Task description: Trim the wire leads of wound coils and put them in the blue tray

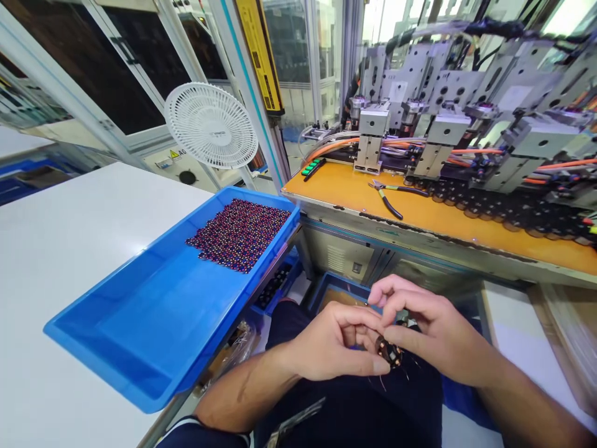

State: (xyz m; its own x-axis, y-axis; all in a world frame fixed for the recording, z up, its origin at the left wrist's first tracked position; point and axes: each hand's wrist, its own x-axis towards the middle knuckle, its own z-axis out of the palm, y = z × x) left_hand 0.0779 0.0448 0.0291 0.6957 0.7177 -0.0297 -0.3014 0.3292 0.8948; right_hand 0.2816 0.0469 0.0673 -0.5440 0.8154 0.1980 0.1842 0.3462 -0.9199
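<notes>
Above my lap, my left hand (338, 342) pinches a small motor stator (390, 353) between thumb and fingers. It is round and dark, with copper windings and thin loose wire ends hanging below it. My right hand (429, 330) curls close over it from the other side, its thumb and fingertips meeting my left fingers at the stator's upper edge. Something small, dark and greenish (407, 320) shows inside the right palm, partly hidden by the fingers. I cannot make out its kind.
A blue tray (140, 311) on the white table (41, 249) holds many small dark parts (240, 233) at its far end. Pliers (389, 194) lie on the orange bench (336, 186) ahead, before a machine (433, 118) and a row of dark round parts. A white fan (212, 124) stands behind the tray.
</notes>
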